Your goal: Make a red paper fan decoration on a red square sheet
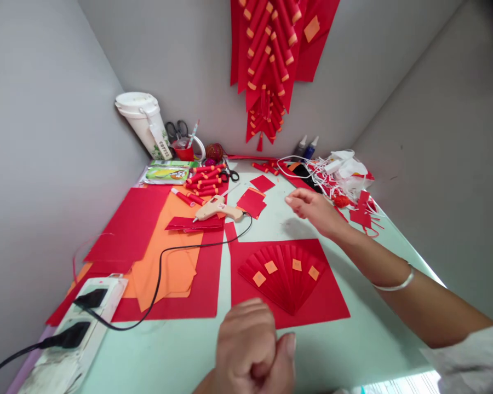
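Note:
A folded red paper fan [285,273] bearing several small orange squares lies on a red sheet [332,301] near the front of the table. Just below it, my left hand [252,347] is curled into a fist; whether anything is inside is hidden. My right hand [314,210] hovers over the table beyond the fan, fingers bent together, and what they hold, if anything, is too small to make out. Left of that hand are small red squares [252,202] and a beige glue gun [219,209] resting on red paper.
A power strip [102,306] sits at the left front, its black cable [160,268] running to the glue gun. Orange sheets [168,273], red rolls [205,178], scissors [231,174] and a white cup [142,123] are left; paper shreds [332,175] lie right. Red decorations [271,54] hang behind.

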`<state>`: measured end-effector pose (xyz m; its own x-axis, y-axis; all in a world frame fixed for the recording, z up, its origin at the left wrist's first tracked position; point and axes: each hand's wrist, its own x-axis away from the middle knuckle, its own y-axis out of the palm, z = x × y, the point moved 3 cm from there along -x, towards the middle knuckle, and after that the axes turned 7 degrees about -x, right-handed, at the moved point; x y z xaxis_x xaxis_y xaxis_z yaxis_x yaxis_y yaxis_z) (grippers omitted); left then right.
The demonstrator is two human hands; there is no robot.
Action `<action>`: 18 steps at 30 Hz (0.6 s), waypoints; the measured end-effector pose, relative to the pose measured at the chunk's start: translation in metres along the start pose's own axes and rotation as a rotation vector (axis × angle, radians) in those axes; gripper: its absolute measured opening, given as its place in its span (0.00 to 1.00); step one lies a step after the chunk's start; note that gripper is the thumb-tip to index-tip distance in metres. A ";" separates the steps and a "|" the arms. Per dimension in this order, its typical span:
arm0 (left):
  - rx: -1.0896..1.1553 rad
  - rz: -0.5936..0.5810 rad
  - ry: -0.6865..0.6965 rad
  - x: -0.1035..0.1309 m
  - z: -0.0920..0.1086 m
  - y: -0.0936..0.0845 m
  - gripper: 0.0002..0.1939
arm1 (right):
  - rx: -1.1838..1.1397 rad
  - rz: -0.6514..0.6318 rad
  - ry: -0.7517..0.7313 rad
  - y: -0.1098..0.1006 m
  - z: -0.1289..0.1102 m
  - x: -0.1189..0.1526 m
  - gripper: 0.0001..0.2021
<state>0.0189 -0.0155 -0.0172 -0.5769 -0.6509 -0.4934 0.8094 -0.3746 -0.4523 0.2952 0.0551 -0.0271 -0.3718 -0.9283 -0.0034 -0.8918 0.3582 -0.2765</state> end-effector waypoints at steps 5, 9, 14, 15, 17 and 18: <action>-0.052 -0.041 0.226 -0.004 -0.004 0.037 0.22 | 0.196 -0.177 -0.065 0.068 -0.026 -0.034 0.10; -0.166 0.022 0.364 0.005 -0.007 0.045 0.19 | 0.347 -0.237 -0.092 0.108 -0.019 -0.053 0.11; -0.209 0.044 0.418 0.006 -0.007 0.046 0.17 | 0.481 -0.284 -0.119 0.128 -0.007 -0.061 0.14; -0.202 0.045 0.426 0.005 -0.006 0.046 0.17 | 0.496 -0.285 -0.116 0.129 -0.006 -0.062 0.13; -0.182 0.049 0.432 0.003 -0.004 0.045 0.17 | 0.512 -0.270 -0.108 0.128 -0.005 -0.062 0.11; -0.174 0.053 0.430 0.002 -0.004 0.045 0.18 | 0.514 -0.256 -0.102 0.127 -0.006 -0.061 0.11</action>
<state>0.0536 -0.0314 -0.0417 -0.5578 -0.3200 -0.7658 0.8300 -0.2082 -0.5175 0.2028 0.1583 -0.0566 -0.1113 -0.9930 0.0392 -0.7009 0.0505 -0.7115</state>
